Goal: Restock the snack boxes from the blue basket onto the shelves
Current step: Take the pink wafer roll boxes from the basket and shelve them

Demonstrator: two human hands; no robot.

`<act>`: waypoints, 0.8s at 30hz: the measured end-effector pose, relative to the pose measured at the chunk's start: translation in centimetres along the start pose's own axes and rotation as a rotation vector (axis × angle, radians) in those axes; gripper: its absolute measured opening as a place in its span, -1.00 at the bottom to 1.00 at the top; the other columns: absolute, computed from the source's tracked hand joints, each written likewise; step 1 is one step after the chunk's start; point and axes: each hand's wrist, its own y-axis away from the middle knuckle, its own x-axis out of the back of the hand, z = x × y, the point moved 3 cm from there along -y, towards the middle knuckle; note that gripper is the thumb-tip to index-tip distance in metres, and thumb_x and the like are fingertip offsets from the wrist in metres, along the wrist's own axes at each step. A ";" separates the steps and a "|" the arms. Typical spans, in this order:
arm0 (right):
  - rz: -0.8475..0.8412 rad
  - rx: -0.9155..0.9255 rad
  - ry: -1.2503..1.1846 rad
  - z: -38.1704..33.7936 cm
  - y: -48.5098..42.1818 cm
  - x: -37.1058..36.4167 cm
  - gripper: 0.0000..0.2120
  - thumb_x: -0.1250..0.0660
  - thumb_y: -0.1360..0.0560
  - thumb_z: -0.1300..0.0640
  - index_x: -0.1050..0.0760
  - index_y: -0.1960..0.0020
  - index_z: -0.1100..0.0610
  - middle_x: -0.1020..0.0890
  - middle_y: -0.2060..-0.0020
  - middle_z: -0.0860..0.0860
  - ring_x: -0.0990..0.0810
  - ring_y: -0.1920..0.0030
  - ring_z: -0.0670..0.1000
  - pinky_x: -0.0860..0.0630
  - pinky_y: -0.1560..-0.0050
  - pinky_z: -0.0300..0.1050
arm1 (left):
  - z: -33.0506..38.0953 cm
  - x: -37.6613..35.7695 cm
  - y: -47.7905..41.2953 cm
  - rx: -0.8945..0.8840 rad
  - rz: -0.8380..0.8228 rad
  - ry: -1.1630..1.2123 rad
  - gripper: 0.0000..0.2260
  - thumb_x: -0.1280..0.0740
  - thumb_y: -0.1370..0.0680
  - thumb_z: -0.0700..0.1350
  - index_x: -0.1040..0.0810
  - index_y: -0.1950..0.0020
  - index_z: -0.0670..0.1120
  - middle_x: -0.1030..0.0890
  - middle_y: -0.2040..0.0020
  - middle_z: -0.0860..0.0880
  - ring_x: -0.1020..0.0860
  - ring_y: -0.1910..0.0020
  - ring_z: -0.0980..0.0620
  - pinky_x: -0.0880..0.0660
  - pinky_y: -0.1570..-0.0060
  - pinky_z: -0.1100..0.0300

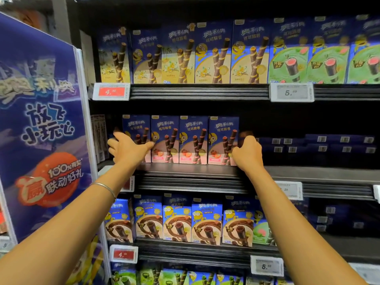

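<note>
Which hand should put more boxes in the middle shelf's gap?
Probably the right hand: it holds the right end of the box row, beside the bare shelf. The left hand is at the other end.

Four blue snack boxes [193,138] stand upright together.
</note>
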 end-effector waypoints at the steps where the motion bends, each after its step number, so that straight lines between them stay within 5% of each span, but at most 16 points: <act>1: -0.004 -0.001 -0.003 0.0 -0.1 -0.1 -0.85 -0.32 -0.57 0.25 -0.34 -0.04 0.15 -0.54 -0.15 0.23 -0.50 0.03 0.17 -0.52 0.07 0.05 | -0.1 -0.1 -0.1 -0.001 0.003 -0.006 -0.01 -0.63 -0.46 0.10 -0.10 -0.61 -0.28 -0.13 -0.60 -0.33 -0.17 -0.57 -0.40 -0.29 -0.50 -0.30; 8: -0.037 -0.040 -0.064 0.3 -0.8 -0.9 -0.82 -0.36 -0.53 0.30 -0.39 -0.05 0.15 -0.57 -0.15 0.22 -0.58 -0.07 0.19 -0.54 0.06 0.00 | -0.3 -0.7 -0.6 -0.002 0.009 -0.054 -0.13 -0.62 -0.46 0.14 -0.23 -0.48 -0.29 -0.18 -0.54 -0.35 -0.20 -0.52 -0.39 -0.33 -0.42 -0.30; 13: -0.066 -0.003 -0.111 0.3 -1.0 -1.4 -0.81 -0.42 -0.53 0.15 -0.43 -0.02 0.14 -0.61 -0.03 0.16 -0.58 0.06 0.10 -0.52 0.18 -0.06 | -0.3 -1.1 -0.6 -0.009 0.022 -0.067 -0.17 -0.63 -0.46 0.12 -0.26 -0.46 -0.29 -0.17 -0.54 -0.36 -0.18 -0.52 -0.40 -0.32 -0.42 -0.30; 16: -0.081 0.006 -0.102 0.0 -1.0 -1.6 -0.78 -0.45 -0.52 0.08 -0.47 -0.03 0.15 -0.62 0.02 0.13 -0.61 0.06 0.10 -0.61 0.05 0.03 | -0.3 -1.2 -0.6 -0.016 0.028 -0.057 -0.18 -0.63 -0.46 0.10 -0.26 -0.44 -0.28 -0.18 -0.53 -0.36 -0.19 -0.51 -0.41 -0.34 -0.41 -0.29; 24: -0.069 0.013 0.030 -0.6 -0.9 -2.3 -0.75 -0.43 -0.53 0.02 -0.41 0.01 0.13 -0.54 0.05 0.11 -0.55 0.08 0.16 -0.47 0.11 -0.02 | -0.9 -1.4 -1.3 -0.020 0.036 -0.067 -0.20 -0.64 -0.44 0.07 -0.27 -0.44 -0.26 -0.20 -0.51 -0.35 -0.21 -0.49 -0.40 -0.37 -0.38 -0.28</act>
